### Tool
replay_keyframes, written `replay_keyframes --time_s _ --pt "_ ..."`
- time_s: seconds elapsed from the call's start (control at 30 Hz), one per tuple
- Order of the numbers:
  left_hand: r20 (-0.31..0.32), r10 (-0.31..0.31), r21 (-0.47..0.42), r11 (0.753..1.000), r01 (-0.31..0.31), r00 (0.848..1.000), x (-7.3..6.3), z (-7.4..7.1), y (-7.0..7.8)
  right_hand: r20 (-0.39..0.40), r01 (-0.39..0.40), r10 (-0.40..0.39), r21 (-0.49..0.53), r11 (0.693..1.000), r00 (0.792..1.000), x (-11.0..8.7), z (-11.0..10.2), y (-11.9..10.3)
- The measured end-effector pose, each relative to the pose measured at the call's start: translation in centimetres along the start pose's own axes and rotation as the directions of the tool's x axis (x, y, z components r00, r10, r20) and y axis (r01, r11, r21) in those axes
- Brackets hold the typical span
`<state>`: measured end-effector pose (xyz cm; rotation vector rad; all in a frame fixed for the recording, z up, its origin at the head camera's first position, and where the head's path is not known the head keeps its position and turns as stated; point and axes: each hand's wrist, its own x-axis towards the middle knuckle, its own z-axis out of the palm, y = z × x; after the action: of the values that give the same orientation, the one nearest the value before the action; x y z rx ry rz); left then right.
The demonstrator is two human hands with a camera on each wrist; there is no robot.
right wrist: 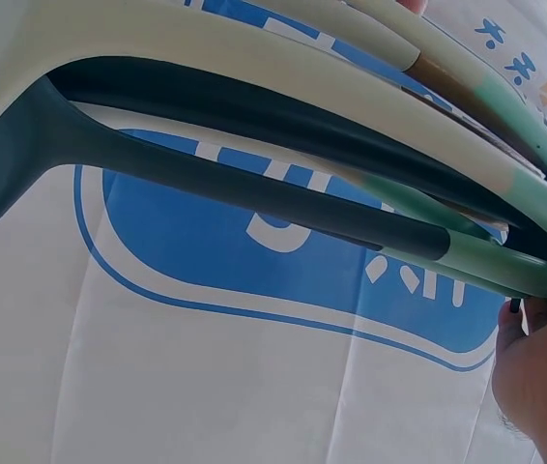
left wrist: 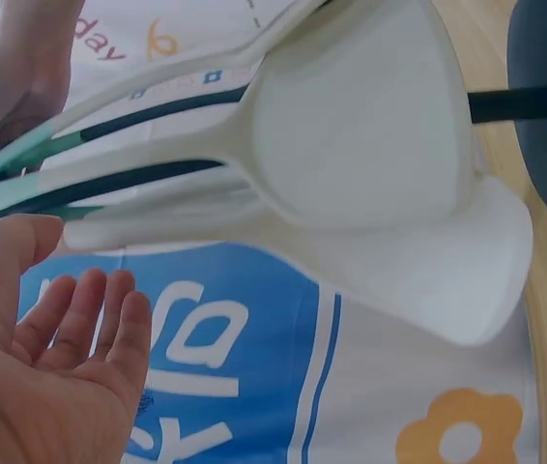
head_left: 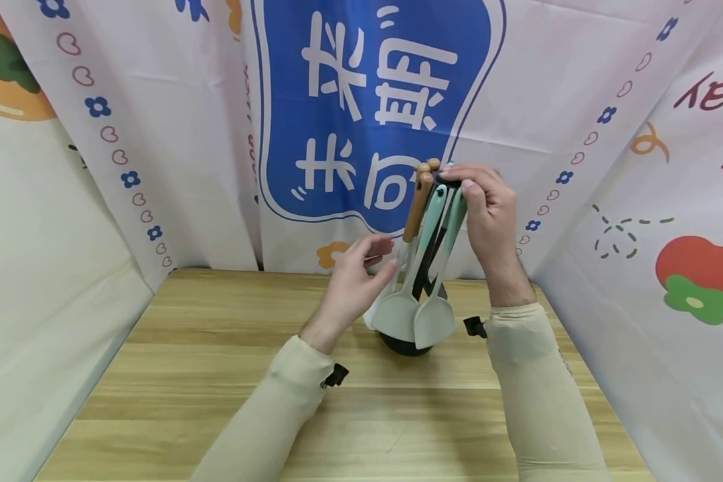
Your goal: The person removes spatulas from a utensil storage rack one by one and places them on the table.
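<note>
A black rotating-style utensil stand is upright on the table, hung all round with kitchen utensils. My right hand grips the top of the stand, its thumb beside a mint handle. Two white turners with mint handles face me; their broad heads overlap the stand's base. Brown handles hang at the left. Close to that side is my left hand, fingers extended and parted from the thumb, nothing held. A dark utensil with a mint handle shows in the right wrist view.
The stand is near the back edge of the wood-grain table. Behind it hangs a printed cloth with a blue panel, and cloth walls rise on both sides. A small black wrist camera sits on the left sleeve.
</note>
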<state>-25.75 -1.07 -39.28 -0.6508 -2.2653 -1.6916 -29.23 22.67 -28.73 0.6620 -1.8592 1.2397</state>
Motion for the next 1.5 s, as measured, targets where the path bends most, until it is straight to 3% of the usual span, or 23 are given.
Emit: replay_keyframes --time_s 0.27,0.73,1.1,1.5 --pt "-0.023 0.013 0.008 1.000 -0.013 1.000 1.1 1.5 0.6 0.000 0.000 0.000 0.009 1.000 1.000 0.1 -0.1 -0.2" --pt "-0.060 -0.006 -0.018 1.000 0.004 0.998 2.7 2.3 1.3 -0.001 -0.008 0.008 0.017 1.000 1.000 0.2 0.0 -0.1" --pt "-0.064 0.024 -0.033 0.999 -0.026 0.998 2.9 1.1 1.3 0.000 -0.021 0.021 0.013 1.000 1.000 0.0 0.0 0.0" --pt "-0.126 0.032 -0.046 0.998 -0.038 0.991 3.0 -1.4 0.9 -0.001 -0.027 0.027 0.017 0.999 1.000 0.0 0.0 0.0"
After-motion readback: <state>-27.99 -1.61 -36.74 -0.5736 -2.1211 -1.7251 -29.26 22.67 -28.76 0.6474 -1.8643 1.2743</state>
